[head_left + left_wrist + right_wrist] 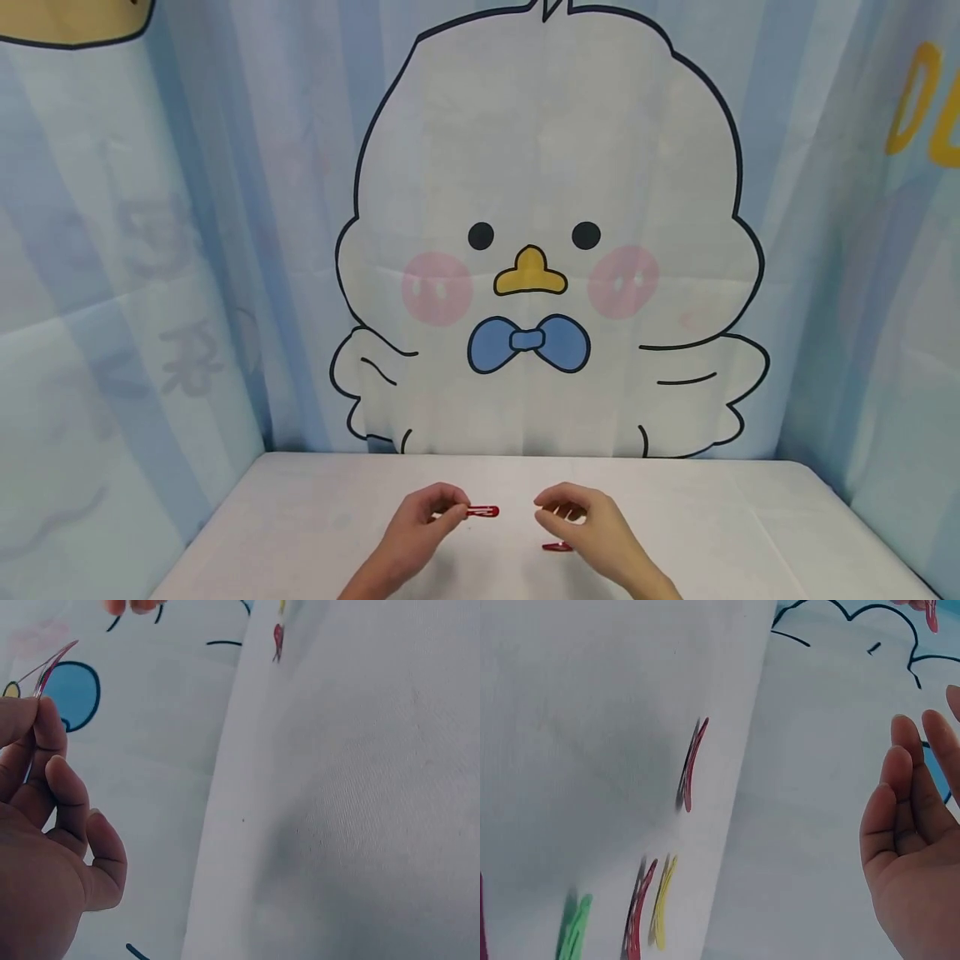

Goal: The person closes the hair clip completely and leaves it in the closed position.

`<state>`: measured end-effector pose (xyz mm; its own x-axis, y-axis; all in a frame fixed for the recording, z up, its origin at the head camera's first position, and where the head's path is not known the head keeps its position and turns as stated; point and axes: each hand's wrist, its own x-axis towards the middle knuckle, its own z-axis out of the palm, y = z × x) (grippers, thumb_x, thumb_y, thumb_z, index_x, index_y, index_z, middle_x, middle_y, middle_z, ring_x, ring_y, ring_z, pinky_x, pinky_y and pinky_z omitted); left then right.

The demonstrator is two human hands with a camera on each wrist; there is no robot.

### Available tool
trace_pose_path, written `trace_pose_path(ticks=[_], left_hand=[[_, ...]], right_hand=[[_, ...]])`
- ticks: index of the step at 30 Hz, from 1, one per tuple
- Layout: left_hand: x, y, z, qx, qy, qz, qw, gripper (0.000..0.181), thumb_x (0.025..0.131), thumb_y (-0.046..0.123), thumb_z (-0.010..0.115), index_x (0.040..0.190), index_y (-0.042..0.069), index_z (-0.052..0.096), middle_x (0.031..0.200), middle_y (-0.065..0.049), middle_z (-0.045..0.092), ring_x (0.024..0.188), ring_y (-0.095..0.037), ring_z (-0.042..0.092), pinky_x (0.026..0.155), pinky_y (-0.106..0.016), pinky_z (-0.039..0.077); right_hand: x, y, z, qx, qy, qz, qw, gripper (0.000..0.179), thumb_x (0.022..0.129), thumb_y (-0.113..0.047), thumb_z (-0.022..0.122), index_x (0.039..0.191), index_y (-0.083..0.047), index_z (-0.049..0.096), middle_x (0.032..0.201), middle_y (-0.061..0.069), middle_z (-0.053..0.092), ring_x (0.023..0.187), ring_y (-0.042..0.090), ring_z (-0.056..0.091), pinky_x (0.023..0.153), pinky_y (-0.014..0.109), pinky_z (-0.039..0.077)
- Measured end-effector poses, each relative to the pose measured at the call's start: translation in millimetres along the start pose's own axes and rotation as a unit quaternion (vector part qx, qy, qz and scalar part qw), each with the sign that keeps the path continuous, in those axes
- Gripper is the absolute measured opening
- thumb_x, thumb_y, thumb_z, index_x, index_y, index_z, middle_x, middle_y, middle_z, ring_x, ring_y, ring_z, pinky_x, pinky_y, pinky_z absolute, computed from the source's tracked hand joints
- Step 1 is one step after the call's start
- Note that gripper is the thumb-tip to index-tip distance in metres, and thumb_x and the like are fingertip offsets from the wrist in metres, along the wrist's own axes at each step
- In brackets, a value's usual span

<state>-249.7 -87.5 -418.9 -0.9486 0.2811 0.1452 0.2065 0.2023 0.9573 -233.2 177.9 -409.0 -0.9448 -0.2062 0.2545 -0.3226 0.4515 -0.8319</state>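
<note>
Between thumb and forefinger, my left hand (420, 529) pinches a red snap hair clip (483, 511), which points to the right above the table. In the left wrist view the clip (56, 667) shows edge-on, and the other fingers are loosely bent. My right hand (588, 525) holds nothing; a gap shows between its thumb and fingers. Below it lies another red hair clip (557, 547), partly covered by the hand in the head view. The right wrist view shows this right hand (922, 847) with its fingers relaxed, apart from the red clip (696, 765) on the table.
The right wrist view shows more clips on the white table (337, 492): a second red one (640, 911), a yellow one (663, 904) and a green one (575, 930). A dark red thing (482, 922) is cut off at the edge. A printed curtain (300, 250) hangs behind.
</note>
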Motion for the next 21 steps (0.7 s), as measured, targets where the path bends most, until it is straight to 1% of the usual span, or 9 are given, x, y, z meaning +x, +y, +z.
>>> trace_pose_path(ticks=[4,7,9,12,15,18,21], left_hand=[[-1.2,4.0,6.8,-0.023,0.004,0.003,0.9997,0.013,0.099,0.011,0.065,0.106,0.0,0.067,0.094,-0.004,0.067,0.09,-0.026,0.062,0.081,-0.037,0.052],[-2.5,6.9,12.2,-0.034,0.005,0.008,0.9994,0.014,0.099,0.012,0.065,0.106,0.0,0.067,0.095,-0.005,0.067,0.093,-0.028,0.062,0.081,-0.037,0.052],[-3.4,8.4,16.1,-0.04,0.006,0.012,0.9991,0.013,0.099,0.012,0.065,0.106,0.001,0.067,0.095,-0.005,0.068,0.093,-0.028,0.062,0.081,-0.036,0.051],[-4.6,9.6,22.5,-0.047,0.007,0.013,0.9988,0.015,0.099,0.013,0.065,0.106,0.0,0.067,0.094,-0.005,0.068,0.092,-0.025,0.061,0.079,-0.035,0.05],[-5.5,10.0,27.7,-0.05,0.011,0.013,0.9986,0.017,0.099,0.014,0.065,0.106,-0.001,0.067,0.094,-0.005,0.068,0.09,-0.022,0.06,0.076,-0.033,0.049],[-6.2,9.8,30.5,-0.046,0.018,0.014,0.9987,0.018,0.099,0.015,0.066,0.106,-0.001,0.067,0.093,-0.004,0.068,0.088,-0.021,0.059,0.073,-0.032,0.048],[-6.8,9.4,32.4,-0.043,0.026,0.012,0.9987,0.017,0.098,0.016,0.067,0.105,0.0,0.067,0.092,-0.003,0.068,0.087,-0.02,0.059,0.072,-0.032,0.047]], right_hand=[[-2.4,-1,9,0.057,0.004,-0.002,0.9983,0.017,0.091,-0.017,0.076,0.105,-0.008,0.072,0.088,-0.001,0.066,0.077,0.012,0.059,0.071,0.028,0.052],[-3.5,-4,17,0.099,0.006,-0.011,0.995,0.018,0.092,-0.015,0.074,0.107,-0.005,0.071,0.091,0.003,0.068,0.076,0.011,0.061,0.067,0.028,0.054],[-4.1,-7,21,0.119,0.006,-0.014,0.9927,0.018,0.093,-0.014,0.074,0.107,-0.003,0.071,0.092,0.004,0.069,0.077,0.011,0.062,0.065,0.028,0.054],[-4.8,-12,24,0.129,0.011,-0.013,0.9915,0.017,0.093,-0.013,0.073,0.106,-0.003,0.07,0.093,0.004,0.07,0.078,0.011,0.062,0.066,0.026,0.051],[-5.4,-15,26,0.13,0.013,-0.011,0.9914,0.014,0.093,-0.014,0.073,0.103,-0.004,0.071,0.092,0.003,0.071,0.08,0.012,0.063,0.07,0.026,0.05],[-6.1,-16,27,0.131,0.011,-0.004,0.9913,0.014,0.093,-0.016,0.074,0.1,-0.004,0.071,0.093,0.004,0.071,0.082,0.014,0.064,0.073,0.027,0.05],[-6.3,-16,27,0.138,0.013,0.008,0.9902,0.015,0.093,-0.016,0.074,0.099,-0.003,0.071,0.092,0.004,0.071,0.082,0.015,0.064,0.074,0.027,0.05]])
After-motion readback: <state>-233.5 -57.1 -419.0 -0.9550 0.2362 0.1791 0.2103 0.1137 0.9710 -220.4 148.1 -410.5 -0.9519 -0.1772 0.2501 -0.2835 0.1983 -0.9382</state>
